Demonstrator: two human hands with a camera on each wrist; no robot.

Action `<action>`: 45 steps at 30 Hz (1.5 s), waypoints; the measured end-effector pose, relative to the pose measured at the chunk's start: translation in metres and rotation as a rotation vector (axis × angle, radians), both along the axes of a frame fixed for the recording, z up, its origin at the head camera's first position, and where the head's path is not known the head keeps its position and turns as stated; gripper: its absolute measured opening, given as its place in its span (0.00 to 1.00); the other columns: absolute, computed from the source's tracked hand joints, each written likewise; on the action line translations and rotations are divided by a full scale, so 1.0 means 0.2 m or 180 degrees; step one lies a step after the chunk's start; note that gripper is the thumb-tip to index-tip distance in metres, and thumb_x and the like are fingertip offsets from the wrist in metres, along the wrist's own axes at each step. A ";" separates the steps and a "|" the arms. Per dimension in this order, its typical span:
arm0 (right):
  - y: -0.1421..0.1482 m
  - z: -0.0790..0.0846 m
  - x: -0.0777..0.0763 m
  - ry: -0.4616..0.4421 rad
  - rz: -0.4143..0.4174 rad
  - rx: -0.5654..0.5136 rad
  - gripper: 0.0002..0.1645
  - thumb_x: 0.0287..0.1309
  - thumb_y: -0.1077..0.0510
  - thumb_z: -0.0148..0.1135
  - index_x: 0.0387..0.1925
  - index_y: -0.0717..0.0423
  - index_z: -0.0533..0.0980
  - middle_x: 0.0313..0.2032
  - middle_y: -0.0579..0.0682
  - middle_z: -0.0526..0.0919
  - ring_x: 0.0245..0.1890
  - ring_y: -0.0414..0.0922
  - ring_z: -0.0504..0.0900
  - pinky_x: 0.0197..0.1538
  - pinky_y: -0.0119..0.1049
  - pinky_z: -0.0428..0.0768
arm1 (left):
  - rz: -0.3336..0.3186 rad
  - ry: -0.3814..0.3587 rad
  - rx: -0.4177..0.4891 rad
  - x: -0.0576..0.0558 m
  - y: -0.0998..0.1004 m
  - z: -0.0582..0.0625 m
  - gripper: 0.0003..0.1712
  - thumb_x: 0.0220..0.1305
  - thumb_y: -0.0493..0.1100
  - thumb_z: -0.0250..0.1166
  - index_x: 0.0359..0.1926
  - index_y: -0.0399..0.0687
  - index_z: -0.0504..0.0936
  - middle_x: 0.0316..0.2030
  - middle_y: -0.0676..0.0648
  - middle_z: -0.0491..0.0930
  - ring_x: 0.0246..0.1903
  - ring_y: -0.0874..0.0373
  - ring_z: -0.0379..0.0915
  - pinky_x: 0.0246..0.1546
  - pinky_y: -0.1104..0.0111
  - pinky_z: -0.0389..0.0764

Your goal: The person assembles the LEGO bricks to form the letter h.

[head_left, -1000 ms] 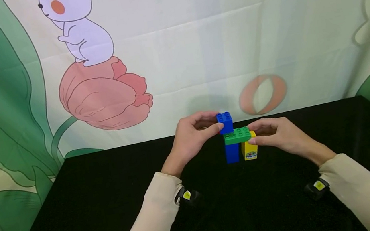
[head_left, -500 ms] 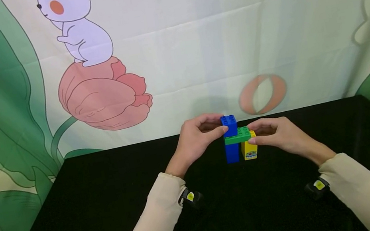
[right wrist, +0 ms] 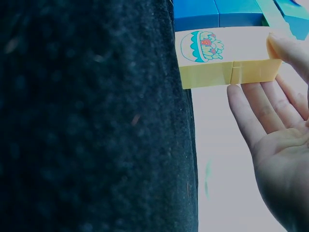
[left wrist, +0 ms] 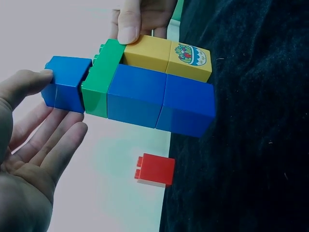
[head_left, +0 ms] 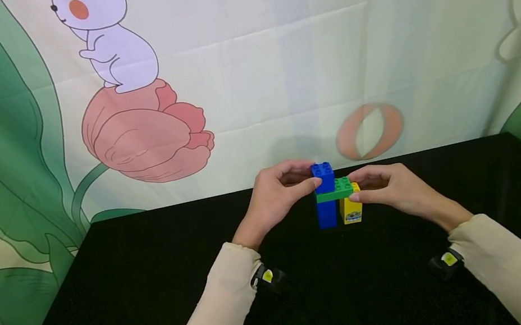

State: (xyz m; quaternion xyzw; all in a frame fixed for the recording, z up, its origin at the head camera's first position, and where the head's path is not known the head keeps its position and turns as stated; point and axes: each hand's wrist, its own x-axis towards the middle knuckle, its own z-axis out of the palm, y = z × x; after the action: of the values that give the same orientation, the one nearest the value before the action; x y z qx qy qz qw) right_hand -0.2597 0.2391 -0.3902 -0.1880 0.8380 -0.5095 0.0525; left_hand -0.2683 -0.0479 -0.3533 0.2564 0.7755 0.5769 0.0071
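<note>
My left hand (head_left: pixel 273 194) pinches a blue toy brick (head_left: pixel 326 179) between thumb and fingers, over the left end of a green brick (head_left: pixel 343 188). A thin dark line shows between those two bricks in the left wrist view. The green brick bridges two upright columns: stacked blue bricks (left wrist: pixel 161 99) on the left and stacked yellow bricks (left wrist: pixel 169 55) on the right. A fruit-bowl picture marks the lower yellow brick. With thumb in front and fingers behind, my right hand (head_left: pixel 393 190) holds the upper yellow brick close under the green one.
A red brick (left wrist: pixel 157 169) stands on the black-covered table (head_left: pixel 158 292) in the left wrist view; in the head view it is out of sight. Behind the table hangs a printed curtain (head_left: pixel 246 74).
My left hand has moved slightly right and down, bringing the blue brick from just above the green brick's left end down onto it. My right hand has stayed in place.
</note>
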 end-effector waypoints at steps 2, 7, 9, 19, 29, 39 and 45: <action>0.00 0.00 0.00 0.0012 0.0003 0.0000 0.29 0.68 0.50 0.73 0.65 0.57 0.78 0.59 0.57 0.84 0.59 0.54 0.84 0.57 0.41 0.84 | -0.0019 0.0002 0.0004 0.00 0.00 0.00 0.19 0.71 0.43 0.73 0.60 0.42 0.86 0.51 0.46 0.88 0.49 0.54 0.86 0.53 0.64 0.86; 0.00 0.00 0.00 0.0017 0.0016 -0.0014 0.29 0.68 0.50 0.73 0.65 0.58 0.78 0.59 0.57 0.84 0.59 0.54 0.84 0.56 0.39 0.85 | -0.0038 0.0001 -0.0007 0.00 -0.01 0.00 0.19 0.71 0.43 0.73 0.60 0.43 0.86 0.51 0.47 0.88 0.49 0.55 0.86 0.53 0.64 0.86; 0.00 0.00 0.00 0.0015 0.0021 -0.0013 0.29 0.68 0.50 0.73 0.65 0.58 0.78 0.59 0.57 0.84 0.59 0.54 0.84 0.56 0.39 0.85 | -0.0039 0.0006 -0.0009 -0.01 -0.01 0.00 0.19 0.71 0.43 0.73 0.60 0.43 0.86 0.51 0.47 0.88 0.49 0.56 0.86 0.53 0.64 0.86; 0.00 0.00 0.00 0.0011 -0.0019 0.0044 0.30 0.68 0.49 0.73 0.65 0.58 0.78 0.59 0.57 0.84 0.58 0.54 0.84 0.56 0.40 0.85 | -0.0062 0.0039 0.0016 -0.01 -0.01 -0.01 0.20 0.70 0.42 0.74 0.60 0.41 0.86 0.51 0.46 0.89 0.49 0.55 0.87 0.53 0.65 0.86; 0.00 0.01 0.00 -0.0004 -0.0027 0.0057 0.30 0.69 0.49 0.73 0.65 0.58 0.78 0.59 0.57 0.85 0.59 0.55 0.84 0.56 0.41 0.85 | -0.0039 0.0048 0.0009 -0.01 -0.01 -0.02 0.20 0.70 0.42 0.75 0.60 0.41 0.86 0.51 0.47 0.89 0.48 0.55 0.87 0.53 0.65 0.86; 0.00 0.00 0.00 0.0024 -0.0014 0.0036 0.29 0.68 0.49 0.73 0.65 0.58 0.78 0.58 0.57 0.85 0.58 0.54 0.84 0.56 0.39 0.85 | -0.0024 0.0118 0.0042 -0.01 -0.01 -0.03 0.18 0.69 0.41 0.74 0.58 0.42 0.87 0.49 0.47 0.89 0.47 0.56 0.87 0.52 0.66 0.86; 0.00 0.00 0.00 0.0017 -0.0016 0.0037 0.30 0.68 0.49 0.73 0.65 0.58 0.78 0.58 0.57 0.85 0.58 0.55 0.84 0.55 0.39 0.85 | -0.0030 0.0117 0.0041 -0.01 -0.01 -0.03 0.18 0.69 0.40 0.75 0.57 0.41 0.87 0.49 0.47 0.89 0.47 0.56 0.87 0.52 0.66 0.86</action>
State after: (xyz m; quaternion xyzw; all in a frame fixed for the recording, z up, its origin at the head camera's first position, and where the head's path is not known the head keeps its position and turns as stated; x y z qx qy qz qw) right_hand -0.2596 0.2391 -0.3909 -0.1870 0.8416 -0.5042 0.0501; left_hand -0.2702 -0.0491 -0.3590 0.2707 0.7706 0.5770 -0.0061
